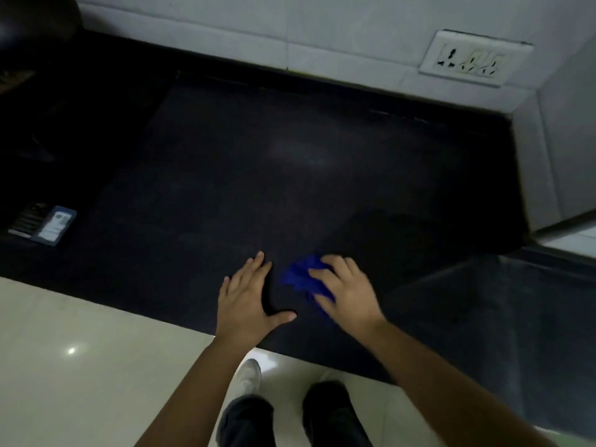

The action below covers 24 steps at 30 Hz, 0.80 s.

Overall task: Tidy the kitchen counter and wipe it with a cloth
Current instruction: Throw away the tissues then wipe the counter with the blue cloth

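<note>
A crumpled blue cloth lies on the dark kitchen counter near its front edge. My right hand lies on top of the cloth, fingers spread over it and slightly blurred; part of the cloth shows beyond the fingertips and under the palm. Just left of the cloth, my left hand rests flat on the bare counter with fingers straight and thumb out to the right. It does not touch the cloth.
A small blue and white box lies at the counter's left end, with dark objects behind it. A white wall socket sits on the tiled back wall. A steel sink lies to the right. Pale floor tiles and my shoes are below.
</note>
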Each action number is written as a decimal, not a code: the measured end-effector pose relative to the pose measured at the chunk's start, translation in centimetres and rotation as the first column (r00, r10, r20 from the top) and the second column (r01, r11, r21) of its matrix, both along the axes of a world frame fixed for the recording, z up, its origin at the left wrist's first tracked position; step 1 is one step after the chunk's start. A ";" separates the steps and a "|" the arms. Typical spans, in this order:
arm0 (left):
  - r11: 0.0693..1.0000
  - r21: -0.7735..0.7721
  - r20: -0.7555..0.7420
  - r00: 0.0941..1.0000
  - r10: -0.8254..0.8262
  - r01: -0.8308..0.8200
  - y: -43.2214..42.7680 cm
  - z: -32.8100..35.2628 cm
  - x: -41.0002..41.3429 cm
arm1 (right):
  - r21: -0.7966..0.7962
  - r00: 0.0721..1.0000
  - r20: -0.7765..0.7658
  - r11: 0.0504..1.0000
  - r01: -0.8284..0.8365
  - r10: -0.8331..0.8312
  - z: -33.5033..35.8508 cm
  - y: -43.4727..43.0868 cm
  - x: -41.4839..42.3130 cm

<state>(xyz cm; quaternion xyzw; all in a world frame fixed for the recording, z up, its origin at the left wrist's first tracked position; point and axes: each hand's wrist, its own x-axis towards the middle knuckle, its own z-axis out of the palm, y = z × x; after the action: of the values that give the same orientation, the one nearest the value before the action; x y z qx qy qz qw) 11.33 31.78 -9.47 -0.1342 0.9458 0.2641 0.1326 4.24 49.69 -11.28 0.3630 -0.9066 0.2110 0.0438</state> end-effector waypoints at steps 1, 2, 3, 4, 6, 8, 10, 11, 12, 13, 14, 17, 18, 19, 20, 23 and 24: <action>1.000 0.006 -0.022 1.000 -0.018 0.018 -0.4 0.1 0.1 | 0.020 0.999 -0.029 0.999 -0.039 0.040 0.1 0.9 -1.1; 0.999 0.013 -0.048 0.998 -0.035 0.035 -1.1 0.3 0.2 | 0.012 0.998 -0.058 1.000 0.019 -0.018 0.1 1.9 -2.6; 0.999 0.012 -0.070 0.996 -0.049 0.050 -1.9 0.5 0.4 | -0.021 0.982 -0.059 0.984 0.178 -0.179 0.2 2.8 -4.1; 0.998 -0.004 -0.084 0.995 -0.061 0.061 -2.8 0.7 0.8 | -0.050 0.920 0.003 0.919 0.391 -0.391 0.5 3.5 -5.3; 0.997 -0.056 -0.104 0.993 -0.063 0.057 -4.9 0.8 1.8 | -0.030 0.667 0.159 0.672 0.740 -0.728 0.5 3.2 -6.3; 0.992 -0.112 -0.099 0.993 -0.060 0.048 -6.8 0.6 2.4 | -0.003 0.523 0.195 0.533 0.846 -0.829 0.7 -0.5 -4.8; 0.988 -0.145 -0.071 0.995 -0.067 0.056 -8.3 0.0 2.7 | -0.071 0.642 0.162 0.640 0.765 -0.750 0.4 -5.5 -1.4; 0.988 -0.139 -0.071 0.995 -0.070 0.060 -8.9 -0.3 2.7 | -0.089 0.744 0.112 0.739 0.668 -0.659 0.0 -7.7 0.8; 0.989 -0.129 -0.084 0.994 -0.077 0.066 -9.4 -0.6 2.7 | -0.083 0.830 0.082 0.826 0.557 -0.551 -0.2 -9.0 2.9; 0.990 -0.120 -0.102 0.991 -0.087 0.075 -9.7 -0.8 2.8 | -0.068 0.894 0.074 0.892 0.447 -0.442 -0.3 -9.4 4.2; 0.989 -0.115 -0.116 0.988 -0.101 0.088 -9.9 -1.0 2.8 | -0.065 0.935 0.076 0.934 0.352 -0.347 -0.2 -8.7 4.3; 0.986 -0.117 -0.115 0.984 -0.135 0.122 -10.1 -1.3 3.0 | -0.013 0.933 0.010 0.933 0.359 -0.359 0.2 -4.2 2.0; 0.984 -0.118 -0.120 0.982 -0.145 0.131 -10.2 -1.4 2.9 | -0.021 0.864 0.040 0.865 0.502 -0.501 0.5 -2.8 1.1; 0.983 -0.116 -0.120 0.980 -0.158 0.144 -10.3 -1.3 2.9 | -0.030 0.744 0.111 0.746 0.666 -0.659 0.6 -1.9 0.3; 0.981 -0.110 -0.115 0.978 -0.174 0.162 -10.5 -1.3 2.9 | -0.033 0.597 0.164 0.601 0.799 -0.785 0.6 -1.9 -0.1; 0.977 -0.061 -0.105 0.972 -0.212 0.206 -11.5 -1.2 2.8 | 0.003 0.477 0.168 0.485 0.875 -0.863 0.9 -7.5 1.7; 0.975 -0.043 -0.108 0.969 -0.220 0.217 -11.9 -1.2 2.8 | -0.024 0.570 0.151 0.573 0.819 -0.808 0.8 -10.0 2.7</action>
<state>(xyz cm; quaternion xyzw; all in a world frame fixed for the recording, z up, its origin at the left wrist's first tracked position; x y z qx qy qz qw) 14.15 19.90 -10.71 -0.0162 0.9649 0.2402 0.1052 6.95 39.74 -10.52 -0.1106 -0.9620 0.2304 0.0962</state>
